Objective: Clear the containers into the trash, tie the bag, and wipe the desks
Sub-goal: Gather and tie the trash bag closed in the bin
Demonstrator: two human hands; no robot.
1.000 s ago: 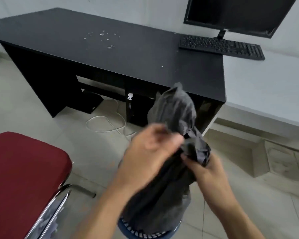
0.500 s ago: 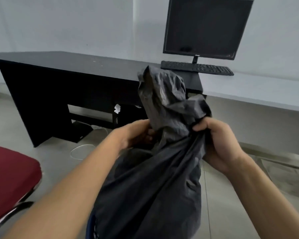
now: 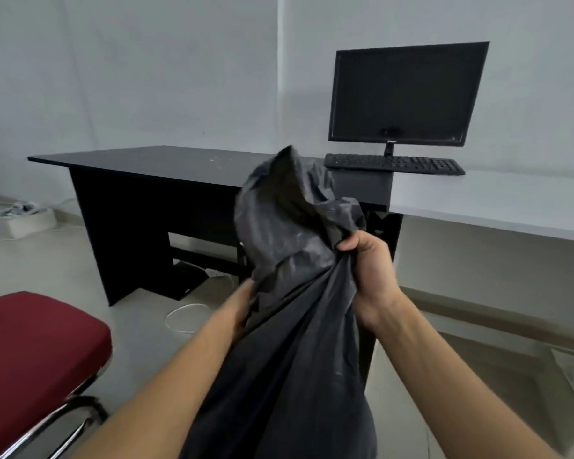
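While my right hand (image 3: 368, 273) clamps the bunched neck of the black trash bag (image 3: 299, 293) before the black desk (image 3: 166, 164), my left hand (image 3: 242, 303) seems gripping too, half hidden behind plastic.

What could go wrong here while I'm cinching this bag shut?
1. The trash bag neck is bunched but not yet knotted; its loose top flap stands above the right hand, so it may slip open.
2. The left hand is largely hidden behind the bag, so its hold may be weak.
3. Crumbs remain on the black desk; a swinging bag could scatter them.
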